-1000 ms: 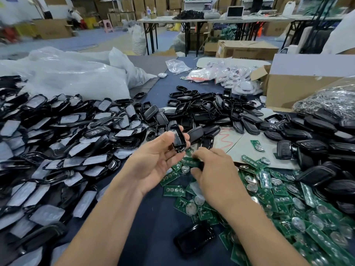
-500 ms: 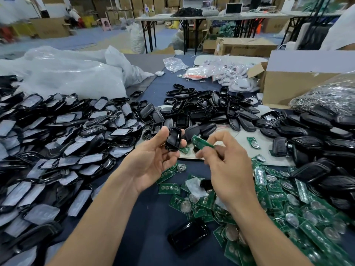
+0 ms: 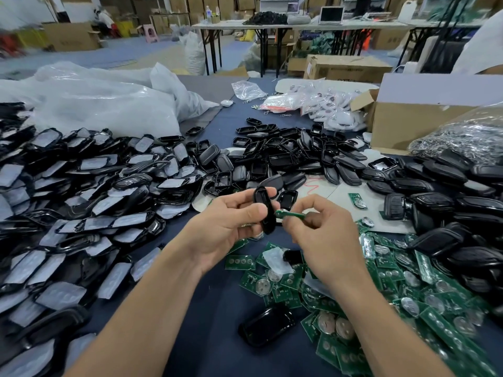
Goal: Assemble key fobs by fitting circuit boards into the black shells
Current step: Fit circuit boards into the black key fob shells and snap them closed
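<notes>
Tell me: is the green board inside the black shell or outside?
Outside: the right hand pinches the board beside the black shell, which the left hand holds edge-on.

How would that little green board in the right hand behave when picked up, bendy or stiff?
Probably stiff: the green circuit board juts out straight, without sagging, from the right hand. Likely light, since a pinch alone holds it. Being flat, it shouldn't roll.

Black shell, green board, navy tabletop
</notes>
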Tool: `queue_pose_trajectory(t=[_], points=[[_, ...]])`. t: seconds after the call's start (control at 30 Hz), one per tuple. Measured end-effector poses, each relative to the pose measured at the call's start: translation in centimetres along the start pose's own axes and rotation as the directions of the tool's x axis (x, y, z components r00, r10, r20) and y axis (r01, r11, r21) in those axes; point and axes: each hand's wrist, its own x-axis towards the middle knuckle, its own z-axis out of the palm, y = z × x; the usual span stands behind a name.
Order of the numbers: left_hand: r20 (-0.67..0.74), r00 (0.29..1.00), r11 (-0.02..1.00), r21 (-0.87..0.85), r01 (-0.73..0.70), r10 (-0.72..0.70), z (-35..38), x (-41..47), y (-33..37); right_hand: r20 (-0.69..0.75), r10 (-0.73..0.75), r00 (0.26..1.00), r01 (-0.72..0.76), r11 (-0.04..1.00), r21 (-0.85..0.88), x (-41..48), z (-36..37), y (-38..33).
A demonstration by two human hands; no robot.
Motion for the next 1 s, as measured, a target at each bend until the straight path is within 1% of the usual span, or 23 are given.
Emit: queue_pose_trajectory(t=[0.07,0.17,0.27,0.4,0.47,0.53,0.6,0.67,0.73,0.77,0.83,0.9,0.97,1.0], points=[[-0.001,1.0,1.0,0.011,-0.002,0.002,0.2,0.0,0.0,0.019,-0.054,0.998,0.056,0.985,-0.161,-0.2,0.0,0.0],[0.043,0.999,1.0,0.0,-0.004,0.004,0.3,-0.1,-0.1,0.004,-0.108,0.994,0.105,0.959,-0.264,-0.2,-0.1,-0.4],[0.019,1.0,1.0,-0.006,0.002,-0.002,0.5,0.1,-0.1,-0.058,-0.143,0.988,0.127,0.967,-0.222,-0.1,-0.4,-0.8],[-0.092,0.996,0.999,-0.049,0.006,-0.01,1.0,0.5,-0.1,-0.129,-0.089,0.988,0.062,0.978,-0.199,0.1,-0.7,-0.5],[-0.163,0.986,0.995,-0.095,-0.034,0.018,1.1,0.6,-0.1,-0.126,-0.087,0.988,0.06,0.977,-0.202,0.3,-1.0,-0.1],[-0.24,0.969,0.989,-0.125,-0.081,0.049,1.1,0.6,0.0,-0.11,-0.088,0.99,0.058,0.966,-0.253,0.4,-1.1,0.2],[-0.308,0.949,0.987,-0.112,-0.112,0.073,1.1,0.7,0.0,-0.088,-0.055,0.995,0.035,0.977,-0.211,0.5,-1.1,-0.1],[-0.36,0.926,0.992,-0.012,-0.128,0.116,1.2,0.9,-0.3,-0.061,-0.064,0.996,0.055,0.989,-0.135,0.4,-1.1,-0.3],[-0.411,0.894,0.977,0.183,-0.11,0.178,1.2,1.0,-0.8,-0.05,-0.102,0.994,0.096,0.99,-0.103,0.3,-1.2,-0.5],[-0.422,0.882,0.958,0.271,-0.096,0.207,1.2,1.1,-1.1,-0.058,-0.114,0.992,0.107,0.989,-0.099,0.1,-1.2,-0.6],[-0.405,0.881,0.915,0.396,-0.074,0.246,1.3,1.1,-1.7,-0.123,-0.13,0.984,0.118,0.988,-0.098,-0.2,-1.1,-0.7],[-0.363,0.892,0.867,0.494,-0.062,0.271,1.5,1.1,-2.2,-0.171,-0.201,0.965,0.173,0.971,-0.168,-0.4,-1.1,-1.1],[-0.327,0.909,0.851,0.523,-0.054,0.258,1.8,1.1,-2.6,-0.17,-0.314,0.934,0.254,0.919,-0.3,-0.4,-1.0,-1.4],[-0.311,0.918,0.855,0.517,-0.054,0.246,1.9,1.1,-2.7,-0.16,-0.343,0.926,0.276,0.902,-0.332,-0.5,-1.0,-1.4]])
